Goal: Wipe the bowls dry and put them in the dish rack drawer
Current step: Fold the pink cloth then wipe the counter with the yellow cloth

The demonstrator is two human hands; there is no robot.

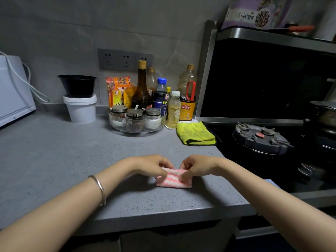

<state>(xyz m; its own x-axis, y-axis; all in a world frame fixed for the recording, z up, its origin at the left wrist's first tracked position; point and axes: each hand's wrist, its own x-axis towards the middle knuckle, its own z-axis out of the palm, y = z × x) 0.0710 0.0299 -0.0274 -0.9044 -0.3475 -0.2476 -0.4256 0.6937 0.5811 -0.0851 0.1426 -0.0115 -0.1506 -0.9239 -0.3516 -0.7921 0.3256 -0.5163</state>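
Black bowl [77, 86], the only one I can see, stands on a white tub [81, 110] at upper left, well apart from my hands. At lower centre the pink zigzag cloth [174, 181] lies folded on the grey counter [54, 151]. My left hand [152, 165] and right hand [195, 166] each pinch a far corner of it. I judge I'm folding a wiping pad. I should match the corners squarely, press the crease flat, and keep it thick enough to fill my palm. No dish rack drawer shows.
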